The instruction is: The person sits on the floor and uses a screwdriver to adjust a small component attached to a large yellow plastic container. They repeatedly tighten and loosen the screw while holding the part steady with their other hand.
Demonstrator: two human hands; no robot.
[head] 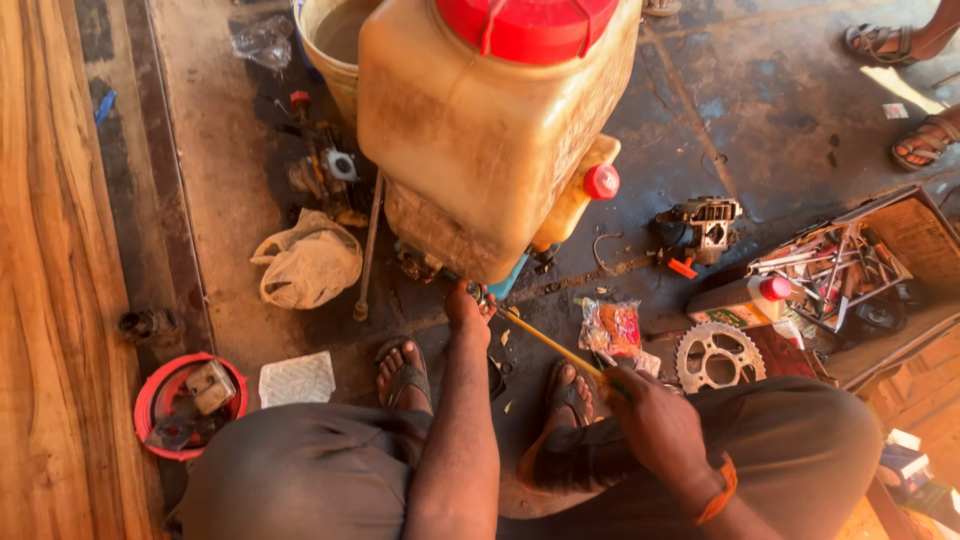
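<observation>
The right hand [655, 420] closes its grip on a yellow screwdriver [548, 345] whose tip sits under the big tank [480, 130], where the left hand [468, 305] pinches a small part, so I judge steady straight pressure is best.

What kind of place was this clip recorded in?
Probably an informal repair workshop: a grimy concrete floor strewn with a toothed metal sprocket, an open tray of metal hand tools, and a dirty yellowish plastic sprayer tank.

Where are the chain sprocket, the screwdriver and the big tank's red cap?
chain sprocket [716, 357], head view, toothed ring
screwdriver [548, 345], head view, yellow shaft
red cap [527, 25], head view, top face
</observation>
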